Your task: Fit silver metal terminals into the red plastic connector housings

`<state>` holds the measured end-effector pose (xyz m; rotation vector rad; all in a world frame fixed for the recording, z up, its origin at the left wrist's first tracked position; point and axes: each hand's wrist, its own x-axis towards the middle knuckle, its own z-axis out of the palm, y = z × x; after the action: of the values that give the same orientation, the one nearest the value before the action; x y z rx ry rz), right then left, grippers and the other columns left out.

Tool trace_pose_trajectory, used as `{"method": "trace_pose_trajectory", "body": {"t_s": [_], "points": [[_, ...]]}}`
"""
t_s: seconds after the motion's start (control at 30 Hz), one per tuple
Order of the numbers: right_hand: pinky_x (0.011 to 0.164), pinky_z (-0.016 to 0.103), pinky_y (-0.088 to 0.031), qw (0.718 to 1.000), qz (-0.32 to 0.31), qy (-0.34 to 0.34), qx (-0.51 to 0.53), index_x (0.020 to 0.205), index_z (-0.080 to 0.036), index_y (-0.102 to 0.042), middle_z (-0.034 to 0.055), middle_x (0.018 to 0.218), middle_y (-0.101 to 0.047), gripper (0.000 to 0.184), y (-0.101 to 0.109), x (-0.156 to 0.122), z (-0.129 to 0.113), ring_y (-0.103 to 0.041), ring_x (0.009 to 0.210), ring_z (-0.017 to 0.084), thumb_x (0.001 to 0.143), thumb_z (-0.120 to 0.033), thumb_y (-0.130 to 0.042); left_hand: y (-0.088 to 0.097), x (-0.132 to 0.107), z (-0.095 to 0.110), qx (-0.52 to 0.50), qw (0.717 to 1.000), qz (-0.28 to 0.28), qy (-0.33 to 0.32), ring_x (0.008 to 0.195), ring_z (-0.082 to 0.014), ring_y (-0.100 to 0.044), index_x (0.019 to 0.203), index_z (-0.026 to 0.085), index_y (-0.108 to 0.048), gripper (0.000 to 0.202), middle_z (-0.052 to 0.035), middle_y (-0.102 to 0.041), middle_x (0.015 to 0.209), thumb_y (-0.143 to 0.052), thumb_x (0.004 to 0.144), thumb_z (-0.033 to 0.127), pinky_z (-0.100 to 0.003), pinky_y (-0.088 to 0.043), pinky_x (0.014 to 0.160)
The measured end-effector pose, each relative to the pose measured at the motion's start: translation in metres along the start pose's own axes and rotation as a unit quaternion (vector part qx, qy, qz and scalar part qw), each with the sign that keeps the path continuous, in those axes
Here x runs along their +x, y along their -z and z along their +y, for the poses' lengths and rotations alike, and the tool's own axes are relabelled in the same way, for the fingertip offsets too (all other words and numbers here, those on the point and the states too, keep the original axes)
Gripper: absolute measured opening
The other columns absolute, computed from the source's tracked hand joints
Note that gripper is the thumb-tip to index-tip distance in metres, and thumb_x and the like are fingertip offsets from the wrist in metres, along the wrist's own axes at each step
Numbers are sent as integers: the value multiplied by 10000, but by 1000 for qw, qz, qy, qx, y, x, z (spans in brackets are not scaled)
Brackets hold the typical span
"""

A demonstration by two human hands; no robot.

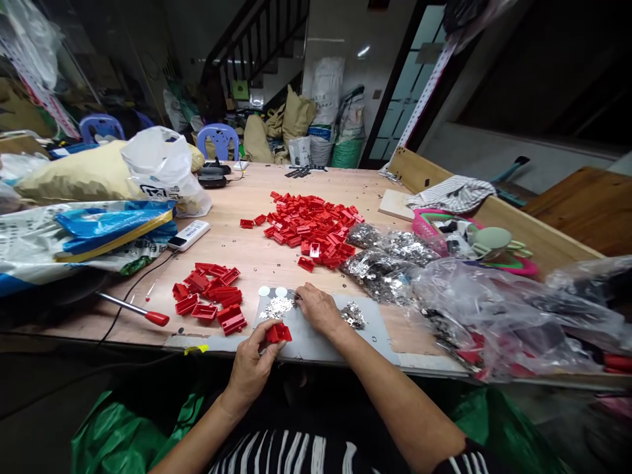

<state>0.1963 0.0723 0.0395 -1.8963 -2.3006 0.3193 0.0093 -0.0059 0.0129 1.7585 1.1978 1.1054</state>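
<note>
My left hand (253,359) grips a small red plastic housing (279,333) between thumb and fingers, just over the front edge of a grey mat (316,345). Bent with its fingertips together, my right hand (318,308) is over the mat, by a heap of small shiny metal pieces (277,307); whatever it pinches is too small or hidden to make out. Behind that heap lie pale round discs (264,291). To the right of my right hand is a second heap of metal pieces (352,315). A smaller group of red housings (217,294) lies to the left.
A big pile of red housings (311,227) covers the table's middle. Clear bags of metal parts (380,270) and a pink basket (427,227) crowd the right. Sacks (83,174), a white power bank (189,235) and a red-tipped lever (155,318) are left.
</note>
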Motion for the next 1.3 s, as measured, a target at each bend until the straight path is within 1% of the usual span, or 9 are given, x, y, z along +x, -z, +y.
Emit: {"method": "trace_pose_trajectory", "body": {"t_s": [0.1, 0.27, 0.4, 0.47, 0.57, 0.7, 0.87, 1.1, 1.3], "points": [[756, 287, -422, 999, 25, 4, 32, 1029, -201, -582, 82, 1021, -649, 177, 5, -6, 1, -620, 896, 201, 886, -181, -478, 0, 2, 2, -6, 1000, 12, -4, 960, -174, -656, 1158, 219, -559, 294, -45, -674, 1066, -565, 869, 271, -287, -512, 854], [738, 236, -426, 990, 56, 39, 120, 967, -211, -560, 18, 937, -672, 104, 12, -25, -1, -614, 856, 147, 886, -206, -495, 0, 6, 3, -15, 999, 39, 1, 1011, -197, -644, 1148, 209, -568, 306, -64, -667, 1097, -588, 856, 298, -323, -514, 888], [682, 235, -439, 951, 99, 72, 285, 908, -201, -593, 5, 825, -676, 90, 15, -43, -7, -609, 734, 136, 879, -255, -527, -1, 10, 5, -2, 998, 55, -9, 1019, -200, -638, 1152, 211, -576, 313, -68, -669, 1103, -601, 848, 280, -339, -505, 909], [657, 242, -440, 937, 117, 81, 319, 903, -201, -607, 9, 796, -676, 99, 17, -50, -10, -601, 689, 138, 877, -272, -542, -2, 12, 7, -2, 998, 60, -17, 995, -189, -643, 1151, 214, -577, 311, -63, -672, 1094, -604, 847, 273, -318, -514, 883], [643, 245, -440, 939, 131, 101, 300, 895, -203, -610, 15, 787, -669, 80, 18, -57, -15, -588, 654, 136, 879, -258, -553, -2, 12, 11, 12, 998, 63, -29, 991, -185, -645, 1155, 213, -575, 314, -64, -674, 1093, -608, 847, 264, -308, -511, 879], [677, 260, -452, 943, 138, 143, 267, 903, -204, -606, 23, 814, -659, 75, 15, -59, -19, -595, 683, 144, 867, -178, -545, -3, 11, 16, 34, 996, 60, -50, 1016, -187, -638, 1152, 211, -575, 305, -66, -678, 1095, -607, 849, 241, -316, -500, 904], [691, 268, -462, 941, 125, 169, 266, 920, -195, -608, 32, 827, -654, 129, 11, -59, -19, -602, 718, 150, 850, -121, -529, -3, 8, 19, 45, 993, 70, -83, 1046, -186, -634, 1179, 211, -558, 322, -69, -677, 1115, -595, 859, 218, -330, -494, 928], [697, 283, -453, 948, 82, 157, 266, 926, -206, -626, 45, 843, -651, 136, 16, -63, -18, -600, 757, 170, 868, -169, -508, -4, 2, 15, 30, 992, 71, -97, 1105, -194, -617, 1203, 218, -542, 335, -76, -664, 1168, -574, 870, 208, -355, -498, 959], [697, 283, -446, 944, 79, 139, 290, 885, -203, -633, 44, 835, -647, 129, 18, -66, -22, -585, 734, 165, 867, -178, -508, -7, -1, 15, 24, 990, 70, -120, 1138, -192, -604, 1223, 216, -534, 348, -76, -647, 1214, -551, 877, 176, -351, -488, 989]]}}
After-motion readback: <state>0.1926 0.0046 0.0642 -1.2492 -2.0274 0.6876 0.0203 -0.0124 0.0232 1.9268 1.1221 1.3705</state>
